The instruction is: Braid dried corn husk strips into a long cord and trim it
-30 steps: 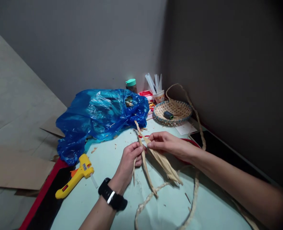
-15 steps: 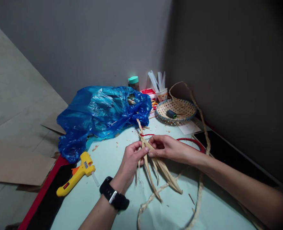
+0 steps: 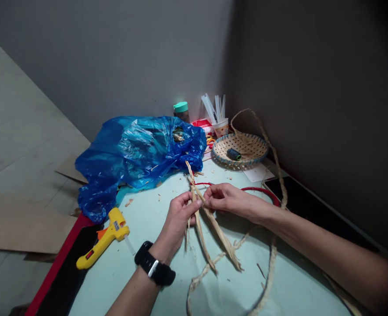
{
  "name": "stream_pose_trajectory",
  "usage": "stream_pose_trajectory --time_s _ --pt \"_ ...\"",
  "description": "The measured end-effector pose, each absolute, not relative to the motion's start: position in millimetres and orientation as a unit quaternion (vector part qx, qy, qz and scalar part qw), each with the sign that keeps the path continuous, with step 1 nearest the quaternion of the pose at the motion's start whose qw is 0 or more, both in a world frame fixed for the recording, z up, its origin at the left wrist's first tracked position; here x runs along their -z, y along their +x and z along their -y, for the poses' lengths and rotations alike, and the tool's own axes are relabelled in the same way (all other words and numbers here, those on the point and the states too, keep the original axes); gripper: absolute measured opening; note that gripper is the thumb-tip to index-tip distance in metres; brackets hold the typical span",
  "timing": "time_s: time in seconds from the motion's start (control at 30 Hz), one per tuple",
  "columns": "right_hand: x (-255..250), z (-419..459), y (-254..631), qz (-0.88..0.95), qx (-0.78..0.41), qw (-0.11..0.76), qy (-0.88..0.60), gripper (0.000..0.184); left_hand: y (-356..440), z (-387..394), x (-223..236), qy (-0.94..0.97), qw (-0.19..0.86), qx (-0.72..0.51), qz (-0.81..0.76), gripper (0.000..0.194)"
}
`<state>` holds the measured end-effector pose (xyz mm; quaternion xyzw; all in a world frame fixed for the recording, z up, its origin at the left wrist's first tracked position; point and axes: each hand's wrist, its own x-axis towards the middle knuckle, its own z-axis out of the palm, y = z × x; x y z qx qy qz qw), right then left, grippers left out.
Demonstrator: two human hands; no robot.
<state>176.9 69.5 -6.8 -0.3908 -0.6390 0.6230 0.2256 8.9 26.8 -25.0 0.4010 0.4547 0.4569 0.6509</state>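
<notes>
Pale dried husk strips (image 3: 200, 239) fan out toward me from a short braid (image 3: 189, 172), beside which a red cord shows. My left hand (image 3: 182, 213), with a black watch on the wrist, pinches strips between thumb and fingers just below the braid. Close on its right, my right hand (image 3: 225, 198) is closed on another husk strip (image 3: 222, 237), gripping near its upper part. That strip looks narrow and gathered, its loose end pointing toward me. A long braided rope (image 3: 271, 263) loops over the table under and beside my right forearm.
A yellow glue gun (image 3: 105, 239) lies at the left. Behind are a blue plastic bag (image 3: 141, 149), a woven basket (image 3: 256, 149) with a dark thread spool (image 3: 233, 154), a cup (image 3: 220, 128) of glue sticks and a green-lidded jar (image 3: 181, 109). A red ring (image 3: 262, 190) lies behind my right forearm.
The strip in my right hand was spread wide and is now narrower, gathered together. My right hand has shifted slightly around it. My left hand keeps its pinch near the braid.
</notes>
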Motion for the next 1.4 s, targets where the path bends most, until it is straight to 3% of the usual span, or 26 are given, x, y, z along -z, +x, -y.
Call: stream_pose_trajectory --time_s 0.43,0.93,1.2,1.4 --pt "3.0 -68.3 179.6 0.61 -0.644 0.211 -0.41 0.027 8.0 -25.7 22.5 0.416 0.637 -0.452 -0.466 0.028" --pt "15.3 -72.5 176.8 0.614 -0.616 0.285 -0.403 0.026 8.7 -25.4 19.4 0.413 0.651 -0.451 -0.45 0.036" --pt "20.5 -58.6 170.5 0.726 -0.423 0.293 -0.457 0.009 8.9 -27.9 25.4 0.429 0.603 -0.448 -0.502 0.029" --pt "16.6 -51.0 165.2 0.745 -0.371 0.321 -0.452 0.01 11.3 -28.7 25.1 0.479 0.551 -0.453 -0.511 0.02"
